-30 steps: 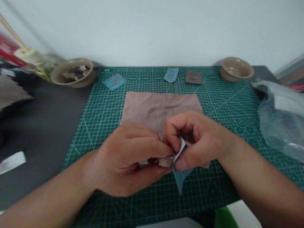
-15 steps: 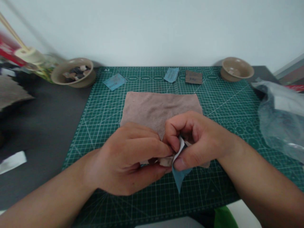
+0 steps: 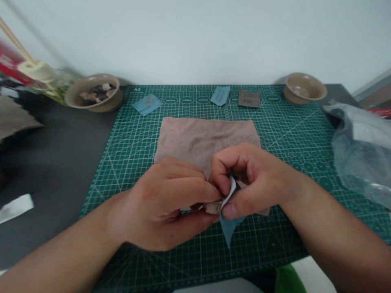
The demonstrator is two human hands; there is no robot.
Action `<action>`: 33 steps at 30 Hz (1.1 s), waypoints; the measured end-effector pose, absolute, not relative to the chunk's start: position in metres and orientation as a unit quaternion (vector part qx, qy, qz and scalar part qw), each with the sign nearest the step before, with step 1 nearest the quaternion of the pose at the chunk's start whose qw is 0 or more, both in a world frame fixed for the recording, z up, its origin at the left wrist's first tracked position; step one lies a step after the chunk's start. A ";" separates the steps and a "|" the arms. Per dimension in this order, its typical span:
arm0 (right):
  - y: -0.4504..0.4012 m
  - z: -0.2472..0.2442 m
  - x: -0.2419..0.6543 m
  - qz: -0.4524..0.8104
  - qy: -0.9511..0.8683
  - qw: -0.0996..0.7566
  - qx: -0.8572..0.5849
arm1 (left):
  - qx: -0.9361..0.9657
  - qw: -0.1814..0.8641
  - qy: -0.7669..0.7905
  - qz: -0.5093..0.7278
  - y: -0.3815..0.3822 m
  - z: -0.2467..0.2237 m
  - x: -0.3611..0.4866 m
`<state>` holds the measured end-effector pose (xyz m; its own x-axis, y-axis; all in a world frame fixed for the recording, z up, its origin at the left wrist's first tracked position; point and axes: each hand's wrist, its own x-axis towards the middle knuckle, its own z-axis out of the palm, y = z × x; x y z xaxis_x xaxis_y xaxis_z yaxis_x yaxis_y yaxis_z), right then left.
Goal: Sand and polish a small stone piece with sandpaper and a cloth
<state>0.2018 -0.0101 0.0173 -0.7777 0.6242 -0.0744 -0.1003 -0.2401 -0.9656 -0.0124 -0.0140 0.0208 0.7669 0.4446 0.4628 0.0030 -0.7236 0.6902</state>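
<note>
My left hand [image 3: 166, 203] is closed around a small pale stone [image 3: 213, 208], gripped between thumb and fingers. Most of the stone is hidden by the fingers. My right hand [image 3: 255, 179] pinches a folded piece of blue sandpaper [image 3: 228, 228], its pale inner side curled up and one blue corner hanging down. The sandpaper touches the stone's right end. Both hands meet above the near part of a pinkish-brown cloth [image 3: 195, 136], which lies on a green cutting mat [image 3: 131, 162].
Two blue sandpaper pieces, one at left [image 3: 148, 104] and one mid-back [image 3: 220, 95], and a brown piece [image 3: 249, 99] lie behind the cloth. A bowl [image 3: 73, 97] of stones stands back left, another bowl [image 3: 301, 97] back right. A clear plastic bag [image 3: 357, 158] lies at right.
My right fingers and the sandpaper have shifted very slightly left against the stone. My left hand stays almost still.
</note>
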 end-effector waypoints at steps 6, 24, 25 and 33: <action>-0.011 0.015 0.201 0.751 -0.569 0.247 -0.225 | 0.876 0.348 0.129 0.307 -0.013 0.020 -0.014; -0.010 0.010 0.202 0.649 -0.648 0.243 -0.315 | 0.885 0.319 0.138 0.310 -0.005 0.006 -0.012; -0.009 0.009 0.203 0.643 -0.652 0.243 -0.321 | 0.885 0.316 0.144 0.310 -0.004 0.005 -0.013; -0.001 0.010 0.209 0.551 -0.654 0.273 -0.440 | 0.878 0.293 0.217 0.309 0.002 -0.001 -0.013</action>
